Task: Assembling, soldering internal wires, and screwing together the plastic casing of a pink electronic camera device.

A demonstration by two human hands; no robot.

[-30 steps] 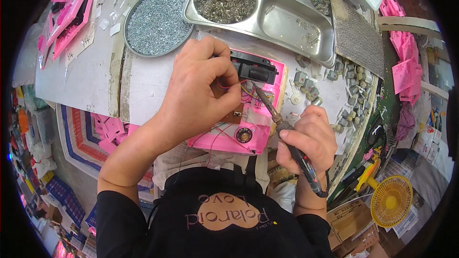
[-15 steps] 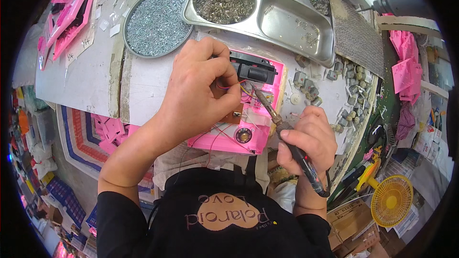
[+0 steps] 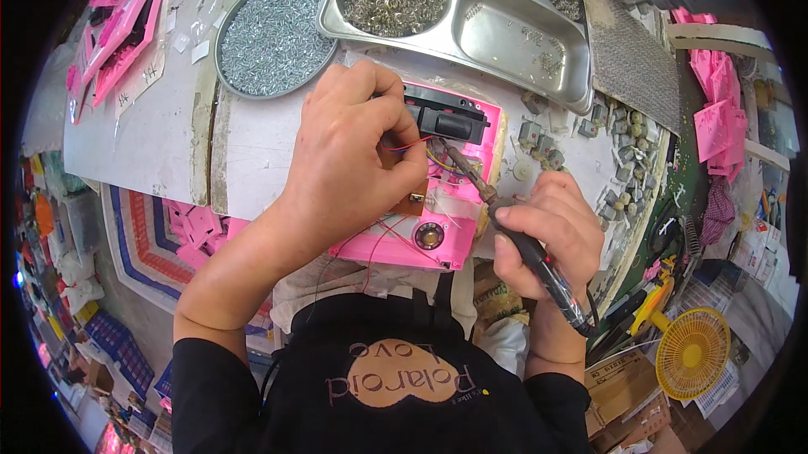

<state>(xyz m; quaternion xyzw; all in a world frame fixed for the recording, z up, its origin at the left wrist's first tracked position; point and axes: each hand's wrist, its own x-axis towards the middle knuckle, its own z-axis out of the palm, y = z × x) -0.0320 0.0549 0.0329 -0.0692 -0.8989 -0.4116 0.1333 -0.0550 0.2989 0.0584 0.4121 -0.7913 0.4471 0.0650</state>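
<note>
A pink plastic housing (image 3: 461, 201) lies open in front of me, with a long black part (image 3: 454, 124) along its far side. My left hand (image 3: 349, 151) reaches over its left part, fingers pinched on a thin wire (image 3: 412, 145) that runs towards the middle. My right hand (image 3: 551, 235) grips a soldering iron (image 3: 523, 242) by its dark handle. The iron's tip points up and left, beside the wires just below the black part. Near the housing's front sit a round metal-centred part (image 3: 429, 236) and a brown board (image 3: 412, 205), partly hidden by my left hand.
Beyond the housing stand a round tray of small metal pieces (image 3: 276, 37) and a steel compartment tray (image 3: 522, 46) with springs. Small motor-like parts (image 3: 623, 155) lie scattered at right. Pink pieces (image 3: 198, 227) fill a crate at left. A yellow fan (image 3: 692, 353) stands lower right.
My right hand and the soldering iron have shifted slightly right, and the tip has moved a little up and left. My left hand keeps its pinch at nearly the same place.
</note>
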